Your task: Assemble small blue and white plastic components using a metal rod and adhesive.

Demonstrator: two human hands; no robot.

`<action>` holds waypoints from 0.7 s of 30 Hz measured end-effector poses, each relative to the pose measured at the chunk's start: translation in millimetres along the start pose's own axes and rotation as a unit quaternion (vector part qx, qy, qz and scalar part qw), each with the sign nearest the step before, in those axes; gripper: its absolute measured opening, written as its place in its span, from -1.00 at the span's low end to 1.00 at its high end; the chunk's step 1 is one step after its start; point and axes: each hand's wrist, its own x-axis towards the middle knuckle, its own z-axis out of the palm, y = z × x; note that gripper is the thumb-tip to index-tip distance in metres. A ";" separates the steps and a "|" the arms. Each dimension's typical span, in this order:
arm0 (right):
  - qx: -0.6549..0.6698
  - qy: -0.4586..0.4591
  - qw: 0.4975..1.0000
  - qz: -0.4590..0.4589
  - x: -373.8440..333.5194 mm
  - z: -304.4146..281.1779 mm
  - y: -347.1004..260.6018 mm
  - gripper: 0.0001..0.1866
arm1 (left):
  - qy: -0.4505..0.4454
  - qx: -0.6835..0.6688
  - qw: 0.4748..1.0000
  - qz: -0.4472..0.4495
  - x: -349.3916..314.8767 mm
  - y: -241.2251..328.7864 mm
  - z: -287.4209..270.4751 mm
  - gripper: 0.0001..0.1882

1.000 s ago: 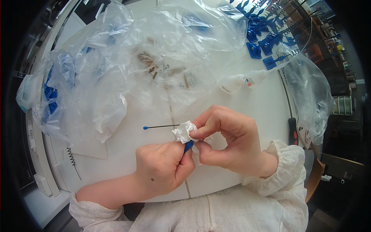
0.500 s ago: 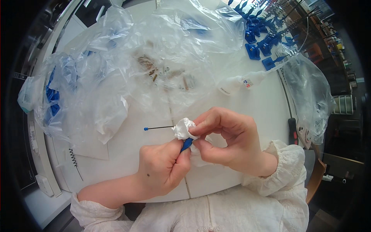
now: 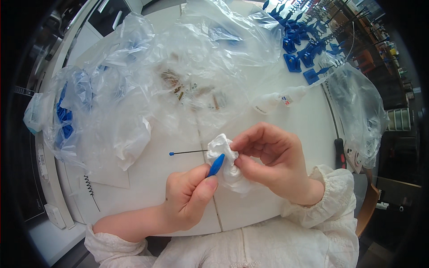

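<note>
Over the near part of the table, my left hand (image 3: pixel 191 192) grips a blue tapered plastic piece (image 3: pixel 216 165) between thumb and curled fingers, its rounded tip pointing up and right. My right hand (image 3: pixel 272 158) pinches a crumpled white tissue (image 3: pixel 220 144) between thumb and fingertips. The tissue sits just behind the blue tip; whether they touch I cannot tell. Part of it hangs down below the right fingertips. A thin black rod (image 3: pixel 190 152) with a blue end cap extends leftward from behind the tissue, its right end hidden.
Clear plastic bags (image 3: pixel 120 89) spread over the table's left and back, with small metal parts (image 3: pixel 181 94) among them. A white squeeze bottle (image 3: pixel 268 102) lies behind my right hand. Blue clamp-like parts (image 3: pixel 299 53) stand far right, near a screwdriver (image 3: pixel 340 154). A black coil (image 3: pixel 89 187) lies left.
The blue piece's tip, formerly wrapped at the tissue between my right fingers, now shows bare. My right hand and the tissue have moved slightly right, apart from my left hand.
</note>
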 end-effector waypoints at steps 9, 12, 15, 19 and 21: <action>0.002 0.015 1.000 -0.010 -2.1 1.2 -1.7 -0.82 | 0.003 -0.143 0.986 -0.084 3.9 7.4 -1.6 -0.64; 0.017 0.023 0.999 -0.030 -2.5 2.4 -1.1 -0.80 | 0.003 -0.167 0.983 -0.078 5.1 6.4 -1.6 -0.68; -0.041 0.017 0.993 -0.107 -1.6 5.5 -4.2 -0.76 | 0.054 -0.144 0.988 -0.030 3.8 5.2 5.3 -0.76; -0.119 0.011 0.976 -0.184 -7.5 8.8 -3.6 -0.73 | 0.118 0.088 0.960 0.241 11.5 -1.2 4.6 -0.80; -0.146 0.014 0.964 -0.221 -11.4 4.7 1.1 -0.66 | 0.153 0.112 0.946 0.262 15.9 13.4 11.9 -0.73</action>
